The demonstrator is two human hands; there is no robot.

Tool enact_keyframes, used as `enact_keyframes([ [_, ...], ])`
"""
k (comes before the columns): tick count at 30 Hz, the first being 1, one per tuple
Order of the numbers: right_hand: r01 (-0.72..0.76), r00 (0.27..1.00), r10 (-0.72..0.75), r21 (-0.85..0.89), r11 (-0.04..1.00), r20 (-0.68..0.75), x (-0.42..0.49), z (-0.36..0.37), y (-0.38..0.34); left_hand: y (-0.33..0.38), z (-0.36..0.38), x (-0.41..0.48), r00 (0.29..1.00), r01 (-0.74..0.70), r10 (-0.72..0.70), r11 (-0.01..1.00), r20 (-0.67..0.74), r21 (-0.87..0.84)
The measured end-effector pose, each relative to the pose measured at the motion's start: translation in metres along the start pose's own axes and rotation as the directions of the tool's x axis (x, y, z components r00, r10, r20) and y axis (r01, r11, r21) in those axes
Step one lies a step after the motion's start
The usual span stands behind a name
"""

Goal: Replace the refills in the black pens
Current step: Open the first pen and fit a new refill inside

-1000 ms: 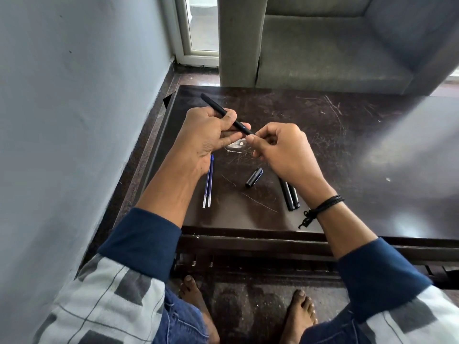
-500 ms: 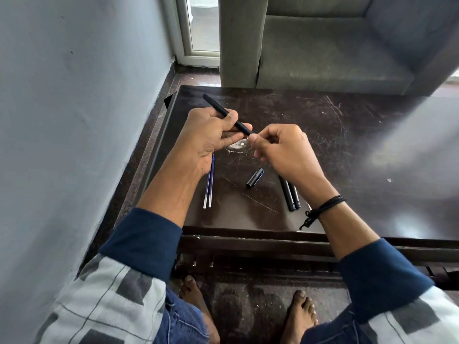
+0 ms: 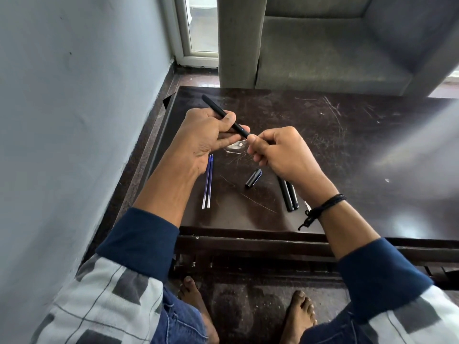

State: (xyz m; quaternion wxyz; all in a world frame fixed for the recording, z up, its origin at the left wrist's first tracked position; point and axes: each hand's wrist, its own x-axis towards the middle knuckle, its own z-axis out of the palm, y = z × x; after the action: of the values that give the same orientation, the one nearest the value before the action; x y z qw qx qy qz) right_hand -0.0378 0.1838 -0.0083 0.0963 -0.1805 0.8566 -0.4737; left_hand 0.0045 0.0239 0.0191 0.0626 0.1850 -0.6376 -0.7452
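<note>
Nearest, two bare feet [image 3: 196,296] on the dark floor [image 3: 248,316], below the near edge of the surface [image 3: 360,150]. Dark blue sleeves [image 3: 139,239] on both arms, over blue jeans [image 3: 178,324].

On the near part of the dark, scratched surface, from left to right:
- Two blue refills [image 3: 207,182], side by side and touching, just beside the left wrist.
- A short black cap [image 3: 253,178], alone in the middle and tilted.
- Two black pens [image 3: 289,194], close together and partly hidden under the right wrist.

A black cord band [image 3: 325,204] round that wrist.

A bit farther, both hands up above the surface, close together. Left hand [image 3: 206,137]: fingers curled round the middle of a black pen [image 3: 213,106], gripping it. Pen slanted, one end up and far-left past the fist, the other end down and right, toward the other hand. Right hand [image 3: 283,152]: fingers curled in tight, thumb and first finger pinching the pen's right end. Inside of that fist hidden, so no telling what else is in there.

Under the hands, a small round shiny thing [image 3: 236,146] flat on the surface, mostly covered.

Farther still, bare scratched surface out to the right. Past its far edge, a grey sofa [image 3: 323,50]. On the left, a pale blue wall [image 3: 74,120], and at the far end of it a white door frame [image 3: 196,33].
</note>
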Motion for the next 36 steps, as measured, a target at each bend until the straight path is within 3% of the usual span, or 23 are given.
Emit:
enact_keyframes([
  [6, -0.035, 0.998, 0.022, 0.206, 0.978, 0.065, -0.002, 0.0, -0.003, 0.002, -0.004, 0.0, 1.0, -0.012, 0.011, 1.0, 0.026, 0.011],
  [8, -0.027, 0.998, 0.017, 0.19, 0.981, 0.056, 0.0, -0.001, -0.001, 0.003, -0.004, 0.0, 1.0, -0.02, 0.02, 1.0, 0.002, -0.016],
  [10, -0.005, 1.0, 0.005, 0.087, 0.996, 0.005, 0.002, -0.003, 0.003, 0.004, -0.007, 0.002, 0.998, -0.035, 0.034, 0.999, -0.043, -0.04],
  [13, 0.024, 0.999, -0.033, -0.224, 0.974, -0.035, -0.001, -0.009, 0.005, 0.006, -0.014, 0.006, 0.993, -0.053, 0.045, 0.997, -0.113, -0.065],
  [16, 0.101, 0.992, -0.057, -0.441, 0.892, 0.113, -0.004, -0.007, 0.005, 0.007, -0.017, 0.008, 0.986, -0.065, 0.053, 0.995, -0.156, -0.072],
  [19, 0.238, 0.959, -0.104, -0.553, 0.799, 0.262, -0.006, 0.002, 0.008, 0.005, -0.016, 0.008, 0.986, -0.069, 0.057, 0.995, -0.157, -0.07],
  [23, 0.273, 0.946, -0.078, -0.644, 0.715, 0.315, -0.011, 0.006, 0.008, 0.003, -0.016, 0.01, 0.987, -0.068, 0.058, 0.996, -0.152, -0.06],
  [30, 0.255, 0.938, -0.023, -0.643, 0.723, 0.346, -0.007, 0.007, 0.011, 0.004, -0.017, 0.009, 0.988, -0.068, 0.059, 0.996, -0.144, -0.059],
  [36, -0.021, 0.997, 0.04, -0.274, 0.961, 0.065, 0.004, -0.001, 0.011, 0.004, -0.016, 0.009, 0.988, -0.067, 0.059, 0.996, -0.145, -0.051],
])
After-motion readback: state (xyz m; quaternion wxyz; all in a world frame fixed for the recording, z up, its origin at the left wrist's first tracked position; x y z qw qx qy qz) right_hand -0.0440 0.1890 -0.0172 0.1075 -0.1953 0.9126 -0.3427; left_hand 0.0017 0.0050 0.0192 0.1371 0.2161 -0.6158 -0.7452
